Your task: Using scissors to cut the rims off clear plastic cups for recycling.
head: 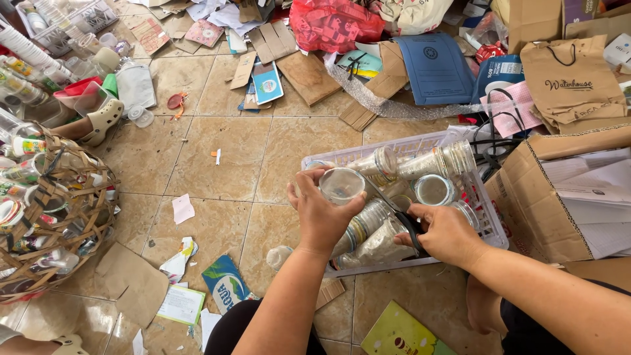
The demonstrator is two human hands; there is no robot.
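Note:
My left hand grips a clear plastic cup, its open mouth facing up at me, over the near left corner of a white plastic crate. My right hand is closed around black scissors, whose blade reaches toward the cup. The crate holds several stacks of clear plastic cups lying on their sides.
A wicker basket full of bottles and cups stands at the left. An open cardboard box with papers sits right of the crate. Paper scraps, cardboard, a brown paper bag and a red plastic bag litter the tiled floor.

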